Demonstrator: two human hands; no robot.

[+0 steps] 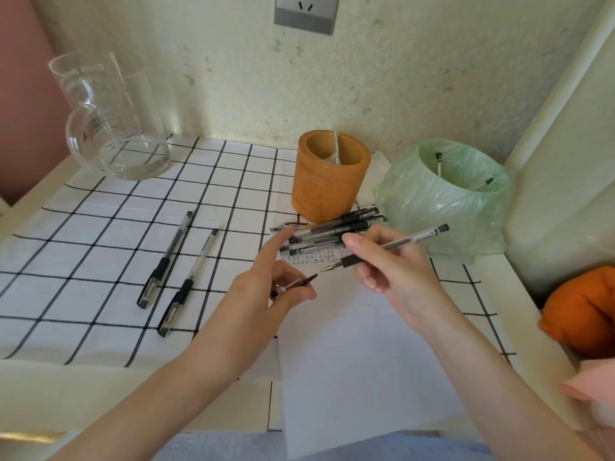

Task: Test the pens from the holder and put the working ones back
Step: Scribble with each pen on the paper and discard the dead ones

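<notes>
We found the right hand (392, 274) clamped on an uncapped pen (402, 242). Its fingers and thumb were curled round the black grip, and the tip pointed left over the sheet of paper (359, 354). The left hand (263, 291) pinched a small dark cap (296, 283) between thumb and curled fingers, with the index finger stretched toward the pile of pens (332, 227). That pile lay at the paper's far end, just in front of the orange holder (329, 184), which stood upright. Two capped pens (166, 257) lay side by side on the checked cloth (100, 227), well left of the hands. A bin (432, 207) lined with a green bag stood just right of the holder, with pens inside. A glass jug (113, 128) stood at the far left.
</notes>
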